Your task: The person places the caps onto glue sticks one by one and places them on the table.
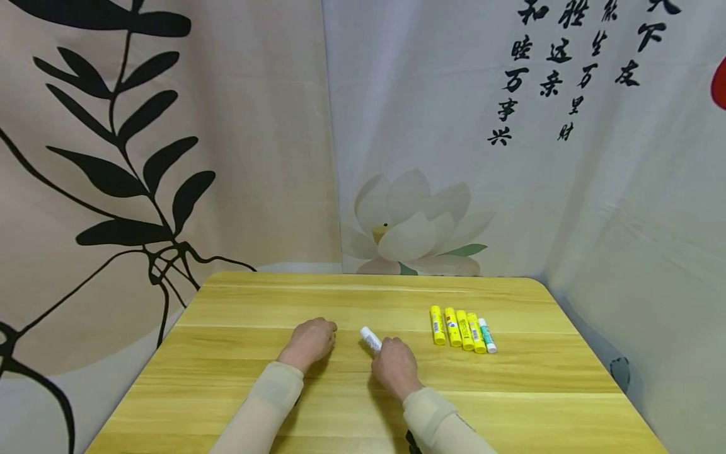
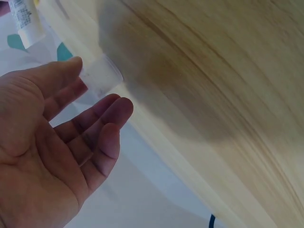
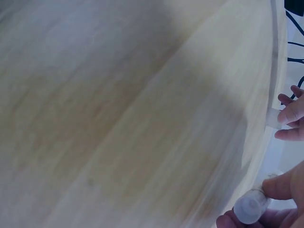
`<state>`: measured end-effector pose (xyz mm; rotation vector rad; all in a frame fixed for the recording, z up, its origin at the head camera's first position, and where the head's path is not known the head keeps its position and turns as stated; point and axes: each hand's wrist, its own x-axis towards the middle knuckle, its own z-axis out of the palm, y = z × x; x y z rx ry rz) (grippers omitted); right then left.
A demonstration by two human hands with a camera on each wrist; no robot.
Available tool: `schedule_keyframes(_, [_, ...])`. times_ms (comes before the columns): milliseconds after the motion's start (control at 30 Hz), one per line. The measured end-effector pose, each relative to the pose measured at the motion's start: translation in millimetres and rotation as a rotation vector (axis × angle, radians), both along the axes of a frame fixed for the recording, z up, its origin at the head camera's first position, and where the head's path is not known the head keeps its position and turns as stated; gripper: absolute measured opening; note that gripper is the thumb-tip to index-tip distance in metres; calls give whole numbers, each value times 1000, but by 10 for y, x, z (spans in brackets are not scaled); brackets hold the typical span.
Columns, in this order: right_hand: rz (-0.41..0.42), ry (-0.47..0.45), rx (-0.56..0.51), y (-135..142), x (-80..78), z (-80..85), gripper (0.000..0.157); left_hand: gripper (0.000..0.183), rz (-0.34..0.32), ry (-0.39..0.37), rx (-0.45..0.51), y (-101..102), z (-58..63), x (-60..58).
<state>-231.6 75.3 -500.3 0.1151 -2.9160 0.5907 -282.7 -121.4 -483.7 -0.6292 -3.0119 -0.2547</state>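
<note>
My right hand [image 1: 395, 367] grips a white glue stick [image 1: 370, 338] with printed labelling, held tilted above the table. Its pale round end [image 3: 250, 207] faces the right wrist camera, with thumb and fingers around the barrel. To the left, my left hand [image 1: 312, 340] pinches a small translucent cap [image 2: 102, 76] between thumb and index finger, the other fingers loosely bent. Cap and glue stick are apart. In the head view the left hand hides the cap.
Several yellow glue sticks [image 1: 465, 330] lie side by side on the wooden table [image 1: 363, 410], right of my hands. At the row's right end lies a white and teal stick [image 1: 487, 335]. A printed curtain [image 1: 272, 126] hangs behind the table.
</note>
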Motion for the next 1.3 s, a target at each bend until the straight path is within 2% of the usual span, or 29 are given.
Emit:
schedule_keyframes(333, [44, 42, -31, 37, 6, -53, 14, 3, 24, -50, 32, 3, -10, 0])
schedule_keyframes(500, [76, 75, -36, 58, 10, -73, 13, 11, -3, -19, 57, -1, -12, 23])
schedule_keyframes(800, [120, 102, -66, 104, 14, -91, 11, 16, -29, 47, 122, 20, 16, 25])
schedule_keyframes(1033, [143, 148, -71, 149, 37, -120, 9, 21, -33, 27, 184, 73, 48, 23])
schedule_keyframes(1300, [165, 155, -113, 166, 36, -143, 7, 23, -42, 24, 268, 115, 105, 48])
